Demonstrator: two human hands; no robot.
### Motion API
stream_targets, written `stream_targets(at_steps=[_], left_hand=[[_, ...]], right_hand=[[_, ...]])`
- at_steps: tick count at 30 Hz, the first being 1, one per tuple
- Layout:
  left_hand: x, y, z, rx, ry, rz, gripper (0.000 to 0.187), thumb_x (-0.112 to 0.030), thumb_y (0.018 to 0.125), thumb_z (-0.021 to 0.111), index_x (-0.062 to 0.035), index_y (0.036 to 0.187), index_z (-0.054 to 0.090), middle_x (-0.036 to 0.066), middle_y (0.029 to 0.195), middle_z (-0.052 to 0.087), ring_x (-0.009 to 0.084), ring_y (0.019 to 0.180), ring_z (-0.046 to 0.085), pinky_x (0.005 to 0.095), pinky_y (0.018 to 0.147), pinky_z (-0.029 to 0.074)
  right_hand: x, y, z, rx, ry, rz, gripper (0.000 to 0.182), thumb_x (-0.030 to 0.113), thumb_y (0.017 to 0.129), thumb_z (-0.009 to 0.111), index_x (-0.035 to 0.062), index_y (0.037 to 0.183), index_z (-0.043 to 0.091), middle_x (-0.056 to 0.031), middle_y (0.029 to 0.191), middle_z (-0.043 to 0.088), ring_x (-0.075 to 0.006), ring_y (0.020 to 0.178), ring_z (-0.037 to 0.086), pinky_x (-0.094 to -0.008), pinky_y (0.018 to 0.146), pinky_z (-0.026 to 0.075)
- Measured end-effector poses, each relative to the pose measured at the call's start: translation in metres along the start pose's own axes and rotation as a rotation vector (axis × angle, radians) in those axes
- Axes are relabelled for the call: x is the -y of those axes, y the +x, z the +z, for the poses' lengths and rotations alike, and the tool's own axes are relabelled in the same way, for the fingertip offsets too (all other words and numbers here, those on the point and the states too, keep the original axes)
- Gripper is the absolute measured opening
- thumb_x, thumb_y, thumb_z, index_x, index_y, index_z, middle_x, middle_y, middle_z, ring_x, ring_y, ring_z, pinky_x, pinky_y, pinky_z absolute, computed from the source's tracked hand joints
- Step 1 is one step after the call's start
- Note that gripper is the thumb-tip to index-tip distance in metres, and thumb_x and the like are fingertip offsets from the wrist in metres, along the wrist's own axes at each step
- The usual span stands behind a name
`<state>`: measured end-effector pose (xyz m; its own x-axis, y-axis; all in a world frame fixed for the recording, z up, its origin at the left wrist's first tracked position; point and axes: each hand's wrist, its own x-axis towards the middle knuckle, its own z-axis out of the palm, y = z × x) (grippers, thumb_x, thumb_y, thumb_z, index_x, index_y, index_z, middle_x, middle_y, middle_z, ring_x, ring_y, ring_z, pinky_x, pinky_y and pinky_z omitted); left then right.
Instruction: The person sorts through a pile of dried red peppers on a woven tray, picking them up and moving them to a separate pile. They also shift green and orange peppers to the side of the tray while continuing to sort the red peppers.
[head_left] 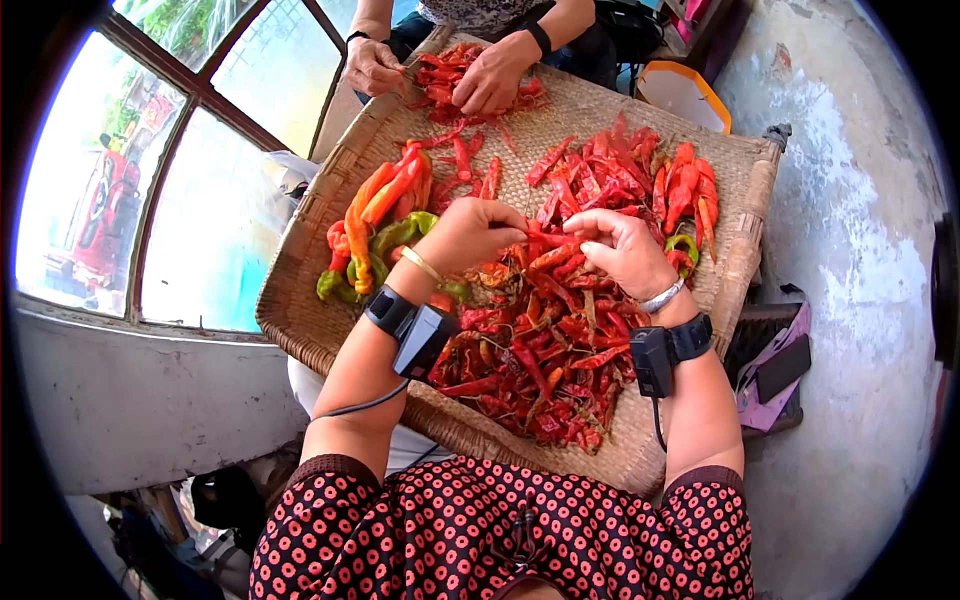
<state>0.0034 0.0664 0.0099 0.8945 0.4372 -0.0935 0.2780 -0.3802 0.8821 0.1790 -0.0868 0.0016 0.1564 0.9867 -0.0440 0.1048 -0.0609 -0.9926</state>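
Observation:
A dried red chili pepper (550, 240) spans the gap between my two hands, over the large heap of dried red chilies (530, 340). My left hand (475, 232) pinches its left end, with the fingertips partly hidden by the hand. At the other end, the thumb and forefinger of my right hand (630, 255) close on it. Left of my left hand lie larger fresh peppers, orange-red ones (375, 200) and green ones (395, 235). A wide woven basket tray (725, 290) carries all of these.
Across the tray, another person's hands (495, 75) handle a smaller red chili pile (445, 75). Several glossy red peppers (685, 185) lie at the tray's right. A window (205, 200) is on the left, a white-and-orange container (685, 95) behind, and a phone-like dark object (783, 367) beside the tray.

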Motion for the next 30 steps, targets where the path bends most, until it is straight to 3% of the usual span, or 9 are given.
stream_targets(at_steps=[3,4,6,7,9,13,21,27,30], left_hand=[[0.010,0.005,-0.018,-0.295,0.111,0.002,0.014,-0.011,0.076,0.065,-0.0013,0.087,0.066,0.005,0.068,0.060,0.0093,0.062,0.054,0.0254,0.061,0.045],[0.016,0.007,-0.022,-0.468,0.003,-0.104,0.014,-0.012,0.075,0.066,-0.0030,0.086,0.066,0.008,0.073,0.061,0.0164,0.064,0.058,0.0300,0.062,0.047],[0.024,0.013,-0.025,-0.991,0.700,0.310,0.013,-0.013,0.073,0.066,-0.0044,0.083,0.066,0.010,0.076,0.063,0.0266,0.068,0.061,0.0363,0.065,0.049],[0.026,0.013,-0.024,-0.990,0.701,0.312,0.013,-0.013,0.073,0.066,-0.0044,0.083,0.066,0.010,0.076,0.063,0.0266,0.068,0.061,0.0363,0.065,0.049],[0.027,0.009,-0.019,-0.661,0.572,0.229,0.015,-0.018,0.075,0.064,-0.0050,0.081,0.066,0.013,0.076,0.063,0.0333,0.073,0.060,0.0414,0.068,0.049],[0.025,0.006,0.001,-0.173,0.858,-0.233,0.035,-0.041,0.077,0.058,-0.0067,0.075,0.066,0.014,0.071,0.062,0.0323,0.069,0.060,0.0410,0.062,0.048],[0.035,0.014,0.012,-0.185,0.992,-0.274,0.030,-0.035,0.075,0.058,-0.0053,0.069,0.063,0.016,0.068,0.061,0.0325,0.067,0.060,0.0430,0.061,0.048],[0.018,0.007,-0.019,-0.339,0.683,-0.209,0.026,-0.030,0.073,0.057,-0.0061,0.075,0.065,0.017,0.073,0.061,0.0345,0.071,0.060,0.0428,0.065,0.048],[0.019,0.010,-0.033,-0.611,0.409,-0.197,0.023,-0.023,0.076,0.065,0.0001,0.077,0.064,0.010,0.063,0.061,0.0151,0.056,0.059,0.0281,0.054,0.047]], right_hand=[[-0.007,0.001,-0.001,-0.082,0.088,0.030,0.029,-0.001,0.079,0.051,0.0009,0.107,0.057,-0.0017,0.090,0.055,-0.0057,0.067,0.053,-0.0196,0.063,0.046],[-0.007,0.001,-0.002,-0.127,0.081,0.041,0.030,-0.001,0.080,0.051,0.0010,0.109,0.056,-0.0021,0.091,0.054,-0.0054,0.065,0.053,-0.0191,0.061,0.046],[-0.005,0.002,-0.002,-0.143,0.054,0.045,0.027,0.000,0.081,0.051,-0.0002,0.108,0.056,-0.0023,0.090,0.055,-0.0059,0.065,0.053,-0.0193,0.062,0.046],[-0.004,0.002,0.000,-0.154,0.052,0.067,0.027,0.000,0.081,0.051,-0.0002,0.107,0.056,-0.0021,0.090,0.055,-0.0058,0.065,0.054,-0.0193,0.062,0.046],[-0.003,0.002,0.001,-0.164,0.051,0.091,0.027,0.000,0.081,0.052,-0.0001,0.107,0.057,-0.0019,0.089,0.055,-0.0057,0.065,0.054,-0.0193,0.062,0.046],[-0.005,0.003,0.003,-0.139,-0.029,0.085,0.025,0.001,0.081,0.052,-0.0005,0.105,0.058,-0.0019,0.088,0.057,-0.0058,0.064,0.054,-0.0202,0.061,0.046],[-0.007,0.003,0.005,-0.137,-0.100,0.080,0.024,0.004,0.079,0.053,0.0015,0.101,0.062,-0.0047,0.087,0.064,-0.0082,0.070,0.057,-0.0240,0.065,0.048],[-0.004,0.002,0.004,-0.146,-0.104,0.071,0.024,0.004,0.079,0.052,0.0013,0.100,0.063,-0.0042,0.084,0.064,-0.0081,0.068,0.056,-0.0238,0.064,0.047],[-0.004,0.002,0.004,-0.145,-0.151,0.036,0.024,0.004,0.078,0.052,0.0012,0.100,0.063,-0.0042,0.082,0.064,-0.0082,0.064,0.056,-0.0239,0.062,0.047]])
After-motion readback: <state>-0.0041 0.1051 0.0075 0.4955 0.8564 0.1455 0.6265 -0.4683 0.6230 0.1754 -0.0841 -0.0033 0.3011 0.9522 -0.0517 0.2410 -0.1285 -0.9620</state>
